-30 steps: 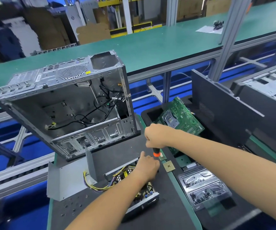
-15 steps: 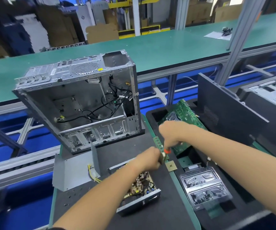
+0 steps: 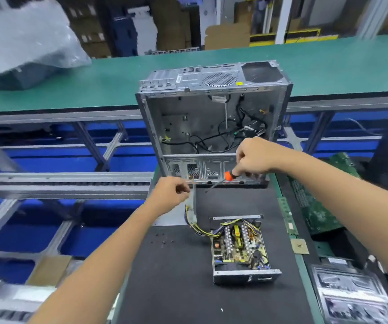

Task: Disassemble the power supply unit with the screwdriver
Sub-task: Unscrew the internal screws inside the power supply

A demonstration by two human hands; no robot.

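Observation:
The opened power supply unit [image 3: 239, 247] lies on the black mat [image 3: 176, 277], its circuit board bare and yellow wires [image 3: 202, 230] trailing to the left. Its grey metal cover [image 3: 194, 204] stands upright on edge behind it, and my left hand [image 3: 170, 191] pinches the cover's top edge. My right hand [image 3: 253, 157] grips the screwdriver [image 3: 228, 177] by its orange-and-black handle; the shaft points down-left toward the cover, just in front of the case.
An empty computer case [image 3: 211, 120] stands open at the mat's far edge. Loose screws [image 3: 162, 240] lie left of the unit. Memory sticks [image 3: 286, 213], a processor chip [image 3: 300, 246], a motherboard [image 3: 314, 206] and trays of parts [image 3: 349, 298] sit to the right. A green conveyor [image 3: 95, 78] runs behind.
Both hands have left the power supply unit and moved up and back. My left hand has gone to the upright cover, and the screwdriver has swung toward it. The view has shifted left.

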